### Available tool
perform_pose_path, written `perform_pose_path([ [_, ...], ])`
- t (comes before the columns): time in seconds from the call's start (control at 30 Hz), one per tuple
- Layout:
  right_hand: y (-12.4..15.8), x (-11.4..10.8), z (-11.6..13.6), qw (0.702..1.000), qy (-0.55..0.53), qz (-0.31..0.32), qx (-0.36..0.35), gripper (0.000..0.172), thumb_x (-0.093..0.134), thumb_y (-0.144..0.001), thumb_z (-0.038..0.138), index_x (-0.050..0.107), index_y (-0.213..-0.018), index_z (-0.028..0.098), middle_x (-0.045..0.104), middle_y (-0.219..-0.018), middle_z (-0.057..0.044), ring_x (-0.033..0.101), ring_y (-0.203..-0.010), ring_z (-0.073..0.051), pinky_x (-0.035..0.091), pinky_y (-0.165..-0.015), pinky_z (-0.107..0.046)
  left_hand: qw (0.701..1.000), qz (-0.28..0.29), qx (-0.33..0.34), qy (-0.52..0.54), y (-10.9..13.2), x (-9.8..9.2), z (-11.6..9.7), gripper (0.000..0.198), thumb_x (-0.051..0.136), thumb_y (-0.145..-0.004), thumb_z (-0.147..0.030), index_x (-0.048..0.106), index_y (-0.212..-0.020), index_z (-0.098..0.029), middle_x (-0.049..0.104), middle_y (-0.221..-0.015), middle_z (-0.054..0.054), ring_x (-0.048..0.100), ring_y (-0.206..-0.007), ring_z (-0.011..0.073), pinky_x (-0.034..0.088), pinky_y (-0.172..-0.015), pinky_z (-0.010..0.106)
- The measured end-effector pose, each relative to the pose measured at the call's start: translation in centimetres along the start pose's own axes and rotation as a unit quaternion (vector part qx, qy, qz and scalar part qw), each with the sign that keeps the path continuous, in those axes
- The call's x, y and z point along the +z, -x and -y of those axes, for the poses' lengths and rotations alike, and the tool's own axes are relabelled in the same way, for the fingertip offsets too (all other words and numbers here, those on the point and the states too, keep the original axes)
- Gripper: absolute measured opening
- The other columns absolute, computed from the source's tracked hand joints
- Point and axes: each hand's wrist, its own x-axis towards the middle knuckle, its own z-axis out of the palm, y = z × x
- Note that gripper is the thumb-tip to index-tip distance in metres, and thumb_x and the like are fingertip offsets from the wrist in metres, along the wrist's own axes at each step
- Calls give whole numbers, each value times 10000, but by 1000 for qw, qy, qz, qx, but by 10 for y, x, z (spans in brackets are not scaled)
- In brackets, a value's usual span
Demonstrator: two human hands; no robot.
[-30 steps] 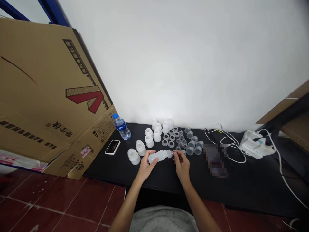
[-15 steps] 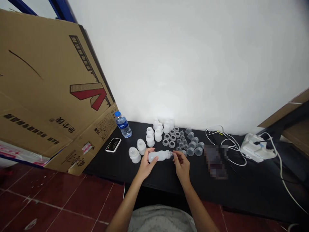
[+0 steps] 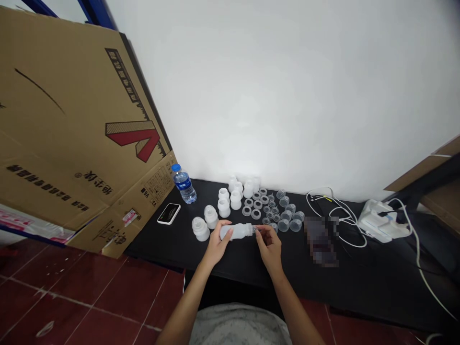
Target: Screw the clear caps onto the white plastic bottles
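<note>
A small frosted white baby bottle [image 3: 241, 231] lies sideways in my left hand [image 3: 217, 243], fingers wrapped round its base end. At the bottle's mouth, my right hand [image 3: 269, 243] pinches a clear bottle nipple [image 3: 254, 229], mostly covered by the fingers. Two capped bottles [image 3: 200, 229] stand left of my left hand. Several open white bottles [image 3: 224, 208] stand behind it. Beyond my right hand lie several ring collars [image 3: 256, 214], small clear nipples [image 3: 275, 211] and clear dome caps [image 3: 295, 224].
On the black table [image 3: 230, 261] are a water bottle [image 3: 184, 184] and a white-edged phone [image 3: 168, 213] at left. A white device [image 3: 383, 220], its cables [image 3: 341, 213] and a blurred dark object [image 3: 321, 242] are at right. A large cardboard sheet [image 3: 72, 120] leans at left; a white wall rises behind.
My right fingers have closed further over the nipple at the bottle's mouth, hiding more of it. My left hand keeps the bottle in nearly the same place.
</note>
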Motion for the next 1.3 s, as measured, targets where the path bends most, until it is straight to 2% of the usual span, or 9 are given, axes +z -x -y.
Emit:
perform_pose_path([
  [0.1,1,-1,2,1000,-11,5,-8,273,725,-993,480,750,-1085,223,784,-1042,-104,732,-885,-245,609,-784,-365,999,23,-24,19,0,-1,0,400,583,-1038,-600,679,-1128,-222,720,-881,23,684,-687,186,563,-664,306],
  [0.17,1,-1,3,1000,-17,10,-13,268,726,-993,472,753,-1088,223,788,-1057,-112,737,-894,-249,614,-794,-373,999,28,-36,23,1,-1,0,421,573,-1034,-623,677,-1068,-217,652,-689,-23,618,-557,160,494,-583,270],
  [0.27,1,-1,3,999,-23,19,-22,267,726,-993,461,757,-1105,220,794,-1099,-125,742,-901,-250,621,-812,-389,998,20,-49,32,1,0,-1,424,619,-1002,-635,664,-1041,-215,547,-554,-71,529,-457,135,404,-511,239],
  [0.37,0,-2,4,999,-25,27,-24,269,711,-1001,449,758,-1143,225,789,-1152,-131,733,-902,-245,621,-816,-393,999,2,-39,32,1,0,-4,413,736,-926,-597,652,-1075,-221,612,-666,-54,555,-498,128,442,-524,247],
  [0.47,-2,-2,6,999,-29,34,-6,282,701,-1003,452,753,-1169,230,783,-1102,-110,703,-838,-224,609,-766,-367,999,-7,-11,29,0,-1,-7,433,815,-862,-541,653,-1114,-229,700,-896,6,660,-680,165,545,-639,289],
  [0.63,-4,-2,10,998,-38,37,22,328,724,-977,510,732,-1140,225,755,-1001,-81,652,-753,-203,564,-655,-324,999,7,10,37,1,-4,-8,454,833,-864,-503,647,-1181,-236,704,-1067,43,690,-901,210,579,-801,330],
  [0.9,-5,-1,3,998,-15,35,44,387,699,-984,595,723,-932,212,685,-773,-23,589,-645,-178,494,-605,-298,999,41,29,9,2,-7,-13,406,807,-896,-494,653,-1157,-224,676,-1038,42,645,-873,202,532,-787,314],
  [1.07,-3,0,0,998,32,30,38,481,663,-1004,615,577,-733,227,532,-628,37,487,-576,-144,411,-573,-275,998,39,42,8,2,-8,-10,371,781,-922,-495,650,-1139,-224,671,-1061,42,646,-902,205,529,-823,320],
  [1.3,-1,1,0,995,73,67,18,559,583,-1060,583,469,-642,229,427,-613,47,416,-581,-131,342,-579,-277,999,31,31,33,1,-8,-5,337,770,-931,-503,668,-1087,-224,690,-1027,39,668,-911,217,549,-841,337],
])
